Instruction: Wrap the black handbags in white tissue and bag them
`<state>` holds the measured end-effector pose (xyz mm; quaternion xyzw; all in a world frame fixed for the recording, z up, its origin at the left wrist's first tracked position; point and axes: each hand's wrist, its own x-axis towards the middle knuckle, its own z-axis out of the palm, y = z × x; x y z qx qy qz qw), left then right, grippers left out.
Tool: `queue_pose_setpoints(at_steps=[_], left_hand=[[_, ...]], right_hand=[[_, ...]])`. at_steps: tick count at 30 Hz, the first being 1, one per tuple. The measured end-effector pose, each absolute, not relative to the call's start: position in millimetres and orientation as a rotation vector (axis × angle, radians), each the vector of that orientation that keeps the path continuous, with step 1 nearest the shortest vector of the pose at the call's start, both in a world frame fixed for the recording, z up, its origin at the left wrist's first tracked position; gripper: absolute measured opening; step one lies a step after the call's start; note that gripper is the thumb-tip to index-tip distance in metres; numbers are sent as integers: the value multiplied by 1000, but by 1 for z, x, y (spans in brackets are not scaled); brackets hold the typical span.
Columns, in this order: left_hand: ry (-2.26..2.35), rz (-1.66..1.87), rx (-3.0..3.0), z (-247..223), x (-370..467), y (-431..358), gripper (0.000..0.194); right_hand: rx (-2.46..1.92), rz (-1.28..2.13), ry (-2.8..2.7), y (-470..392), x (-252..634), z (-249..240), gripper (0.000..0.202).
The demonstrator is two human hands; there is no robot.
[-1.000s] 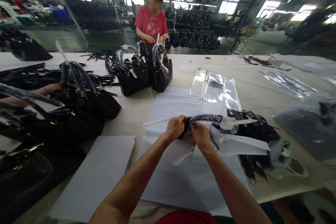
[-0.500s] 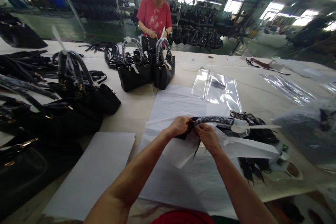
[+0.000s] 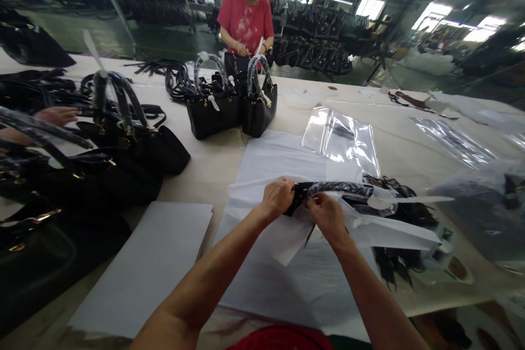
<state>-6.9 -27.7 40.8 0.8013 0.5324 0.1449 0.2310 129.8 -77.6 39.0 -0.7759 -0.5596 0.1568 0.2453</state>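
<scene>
Black bag (image 3: pixel 292 208), contents hidden, is pinched by left hand (image 3: pixel 279 197), while right hand (image 3: pixel 328 217) touches it, grip unclear.

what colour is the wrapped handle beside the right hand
The handle is black, as the head view shows.

Wrapped handle (image 3: pixel 340 188): farther R vs 1 sec ago.
White tie (image 3: pixel 430 199): tail now reaches past black strap pile (image 3: pixel 412 214).
Paper flap (image 3: pixel 394 232): slid R w/ handle.
Hands: R hand (image 3: pixel 329 217) moved R, gap to L hand (image 3: pixel 279 196) slightly wider.
Co-worker's hand (image 3: pixel 57 115), far L: was at bag handles (image 3: pixel 117 101), then hidden, now back, apart from them.
</scene>
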Motion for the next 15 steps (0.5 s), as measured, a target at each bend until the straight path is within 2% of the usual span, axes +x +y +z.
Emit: queue_pose_setpoints(at_steps=[10, 15], left_hand=[[1585, 324, 2307, 36, 1, -36, 25], [1575, 336, 2341, 35, 0, -38, 24]], right_hand=[[-2354, 146, -1834, -80, 121, 40, 21], [-2200, 192, -2173, -89, 126, 44, 20]])
